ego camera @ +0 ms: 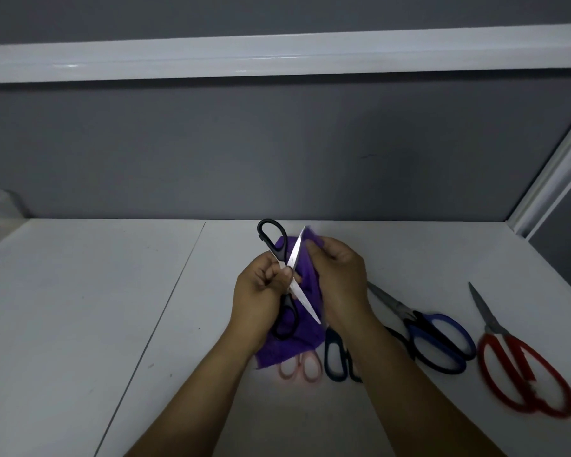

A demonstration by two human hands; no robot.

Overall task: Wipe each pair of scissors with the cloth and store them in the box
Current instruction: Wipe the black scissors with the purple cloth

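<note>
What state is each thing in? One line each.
Black scissors: open, held by left hand.
Cloth: gripped by right hand, against one blade.
Blue scissors: shut, lying on table.
Red scissors: shut, lying on table.
Pink scissors: blades hidden under cloth.
Navy scissors: partly hidden behind right arm.

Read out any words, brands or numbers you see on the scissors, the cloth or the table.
No readable text anywhere.
The black-handled scissors, purple cloth, blue-handled scissors and red-handled scissors show no legible word, brand or number; any stamp on the blades is too blurred to tell.
</note>
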